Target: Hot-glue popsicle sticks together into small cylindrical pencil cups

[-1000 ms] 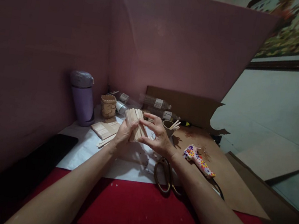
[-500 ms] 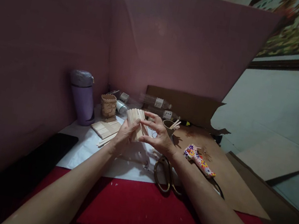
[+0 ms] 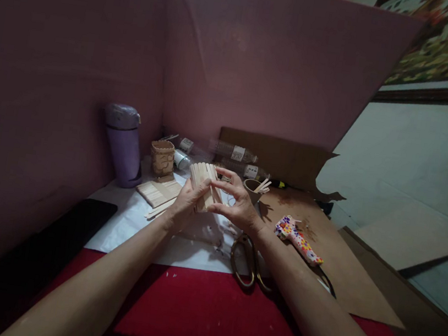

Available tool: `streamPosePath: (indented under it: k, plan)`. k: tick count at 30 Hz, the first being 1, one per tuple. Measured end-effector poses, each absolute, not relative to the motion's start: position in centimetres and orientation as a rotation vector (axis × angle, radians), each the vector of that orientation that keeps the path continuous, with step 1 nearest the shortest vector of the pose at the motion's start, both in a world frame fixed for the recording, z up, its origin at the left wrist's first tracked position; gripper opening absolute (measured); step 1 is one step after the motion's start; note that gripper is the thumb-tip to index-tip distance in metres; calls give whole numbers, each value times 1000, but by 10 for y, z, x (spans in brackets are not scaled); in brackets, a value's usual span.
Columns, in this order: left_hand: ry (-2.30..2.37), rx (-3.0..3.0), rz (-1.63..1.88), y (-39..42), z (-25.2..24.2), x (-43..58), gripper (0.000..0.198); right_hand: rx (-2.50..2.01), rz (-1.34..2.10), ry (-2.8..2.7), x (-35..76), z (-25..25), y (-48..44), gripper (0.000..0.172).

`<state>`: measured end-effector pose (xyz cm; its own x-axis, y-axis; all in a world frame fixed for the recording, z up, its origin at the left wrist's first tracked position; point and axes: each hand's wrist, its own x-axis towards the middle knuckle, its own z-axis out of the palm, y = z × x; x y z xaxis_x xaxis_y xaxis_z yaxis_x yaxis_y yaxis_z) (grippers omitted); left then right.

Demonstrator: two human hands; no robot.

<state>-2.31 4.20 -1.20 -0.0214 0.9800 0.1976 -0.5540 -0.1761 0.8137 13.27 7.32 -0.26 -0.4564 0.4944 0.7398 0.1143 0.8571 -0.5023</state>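
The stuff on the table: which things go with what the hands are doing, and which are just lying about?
Probably part of it:
- wooden-stick piece, in the left hand and right hand
- stick panel
- loose sticks
- maybe tools: flowery glue gun, scissors

Seemingly just about:
- purple tumbler
- plastic bottles

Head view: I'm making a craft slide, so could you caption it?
Left hand holds pale, flat wooden sticks while right hand touches their side, above a white sheet.

over the past second the panel of sticks (image 3: 203, 173) has edged slightly right, the left hand's (image 3: 188, 202) thumb going along.
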Motion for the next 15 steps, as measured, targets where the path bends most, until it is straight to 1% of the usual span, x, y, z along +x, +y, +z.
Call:
streamPosePath:
  k: [3, 5, 8, 11, 12, 15]
  plan:
    - [673, 930, 1575, 42, -11, -21, 64, -498, 498, -2022, 135, 0, 73, 55]
    - [685, 959, 1606, 42, -11, -20, 67, -547, 576, -1979, 135, 1, 74, 57]
    - [677, 998, 1616, 42, -13, -17, 69, -674, 749, -1845, 132, -3, 77, 70]
    - [664, 1014, 1586, 42, -16, -17, 64, -737, 934, -1787, 124, -9, 80, 82]
    - [662, 1014, 1583, 43, -18, -18, 63, -713, 999, -1786, 122, -11, 80, 83]
    - [678, 1011, 1596, 46, -21, -19, 60, -604, 1140, -1762, 119, -14, 80, 74]
